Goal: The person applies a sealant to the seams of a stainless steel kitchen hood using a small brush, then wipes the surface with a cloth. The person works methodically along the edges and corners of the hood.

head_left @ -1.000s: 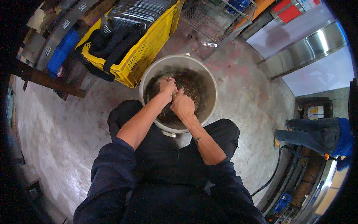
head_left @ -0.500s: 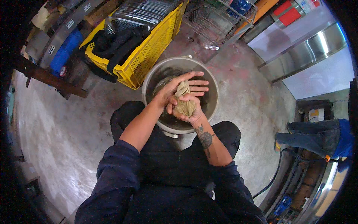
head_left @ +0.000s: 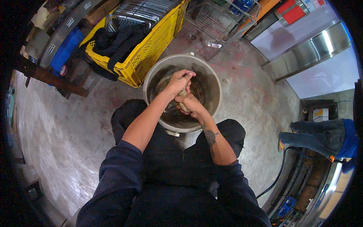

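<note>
Both hands hold a crumpled, wet-looking beige cloth (head_left: 183,93) over the bucket. My left hand (head_left: 178,81) is closed round the far end of it, its fingers curled over. Just nearer to me, my right hand (head_left: 190,103) grips the lower part in a fist. Most of the cloth is hidden by the fingers, with only a narrow strip showing between the two hands. Below them is a round greyish-beige bucket (head_left: 216,92), set on the floor between my knees. Its inside looks dark and dirty, and how much liquid it holds is hard to make out.
A yellow crate (head_left: 153,49) with dark cloth and metal racks stands beyond the bucket to the left. Farther off is a wire basket (head_left: 206,19). Another person in jeans (head_left: 315,134) is at the right, near a dark hose (head_left: 281,170). Shiny metal panels (head_left: 310,51) lean at upper right.
My left hand, spread out half a second ago, has closed round the cloth. The right hand has turned over it, and far less of the cloth shows.
</note>
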A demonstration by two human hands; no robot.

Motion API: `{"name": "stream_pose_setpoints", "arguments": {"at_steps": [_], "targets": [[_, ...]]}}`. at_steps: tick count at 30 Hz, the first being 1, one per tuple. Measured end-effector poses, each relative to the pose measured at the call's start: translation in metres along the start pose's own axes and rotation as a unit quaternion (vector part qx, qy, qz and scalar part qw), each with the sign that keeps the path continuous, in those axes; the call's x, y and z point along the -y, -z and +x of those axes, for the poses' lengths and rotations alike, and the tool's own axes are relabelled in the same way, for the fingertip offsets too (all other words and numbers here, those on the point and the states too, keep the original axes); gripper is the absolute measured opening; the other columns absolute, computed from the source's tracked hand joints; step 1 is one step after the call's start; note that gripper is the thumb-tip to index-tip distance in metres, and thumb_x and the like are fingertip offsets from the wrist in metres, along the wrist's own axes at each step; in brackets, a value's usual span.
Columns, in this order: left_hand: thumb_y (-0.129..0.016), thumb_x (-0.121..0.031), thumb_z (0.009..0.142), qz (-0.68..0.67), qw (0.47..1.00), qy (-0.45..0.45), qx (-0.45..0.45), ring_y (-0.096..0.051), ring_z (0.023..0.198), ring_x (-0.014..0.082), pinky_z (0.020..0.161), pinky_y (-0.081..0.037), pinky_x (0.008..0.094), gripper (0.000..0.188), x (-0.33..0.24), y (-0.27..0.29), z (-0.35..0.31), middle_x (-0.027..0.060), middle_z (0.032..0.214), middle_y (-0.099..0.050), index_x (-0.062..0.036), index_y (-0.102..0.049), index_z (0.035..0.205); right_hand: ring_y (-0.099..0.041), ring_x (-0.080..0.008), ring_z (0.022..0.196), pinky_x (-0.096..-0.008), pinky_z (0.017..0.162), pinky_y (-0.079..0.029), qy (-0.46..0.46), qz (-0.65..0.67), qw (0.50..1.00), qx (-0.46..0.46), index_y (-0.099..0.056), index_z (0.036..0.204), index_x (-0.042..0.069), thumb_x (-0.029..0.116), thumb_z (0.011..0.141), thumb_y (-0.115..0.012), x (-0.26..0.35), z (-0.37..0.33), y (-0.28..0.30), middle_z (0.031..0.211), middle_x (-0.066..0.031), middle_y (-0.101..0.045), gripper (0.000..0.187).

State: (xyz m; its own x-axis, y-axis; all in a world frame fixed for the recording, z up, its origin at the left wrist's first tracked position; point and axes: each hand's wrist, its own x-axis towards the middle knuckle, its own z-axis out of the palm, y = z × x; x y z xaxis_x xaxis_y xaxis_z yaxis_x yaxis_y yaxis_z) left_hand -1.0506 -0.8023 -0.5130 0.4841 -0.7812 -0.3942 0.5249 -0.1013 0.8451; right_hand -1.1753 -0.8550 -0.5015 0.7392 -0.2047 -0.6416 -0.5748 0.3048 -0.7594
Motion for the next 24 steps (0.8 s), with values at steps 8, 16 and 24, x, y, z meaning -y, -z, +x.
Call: {"name": "stream_pose_setpoints", "arguments": {"at_steps": [8,16,24], "targets": [[-0.055,-0.017,0.112,-0.064,0.987,0.001,-0.147,-0.05,0.055,0.0132,0.051,-0.05,0.0346,0.018,0.015,-0.001,0.005,0.0037,0.077,-0.054,-0.0044,-0.063,0.12,-0.075,-0.0491,0.085,-0.0553,0.081,-0.06,0.151,-0.372,0.901,-0.167,-0.07,0.104,-0.011,0.018,0.088,-0.064,-0.021,0.022,-0.006,0.093,-0.0348,-0.074,0.034],[-0.057,-0.014,0.109,-0.141,0.959,0.013,-0.246,-0.05,0.056,0.0156,0.05,-0.049,0.0372,0.015,0.03,0.013,0.014,0.0062,0.077,-0.054,-0.0026,-0.059,0.119,-0.074,-0.0521,0.095,-0.0578,0.086,-0.059,0.121,-0.466,0.84,-0.25,-0.063,0.12,-0.011,0.014,0.087,-0.063,-0.01,0.013,-0.028,0.094,-0.0374,-0.073,0.041],[-0.053,-0.025,0.114,-0.07,0.992,0.008,-0.102,-0.058,0.132,0.0243,0.119,-0.038,0.0466,0.042,-0.013,0.01,0.014,0.0127,0.139,-0.063,-0.0036,-0.05,0.149,-0.048,-0.0117,0.044,-0.0272,0.037,-0.038,-0.092,0.189,0.966,0.148,-0.063,0.093,0.006,0.023,0.091,-0.07,0.006,0.014,0.047,0.067,-0.0036,-0.058,0.018]]}}
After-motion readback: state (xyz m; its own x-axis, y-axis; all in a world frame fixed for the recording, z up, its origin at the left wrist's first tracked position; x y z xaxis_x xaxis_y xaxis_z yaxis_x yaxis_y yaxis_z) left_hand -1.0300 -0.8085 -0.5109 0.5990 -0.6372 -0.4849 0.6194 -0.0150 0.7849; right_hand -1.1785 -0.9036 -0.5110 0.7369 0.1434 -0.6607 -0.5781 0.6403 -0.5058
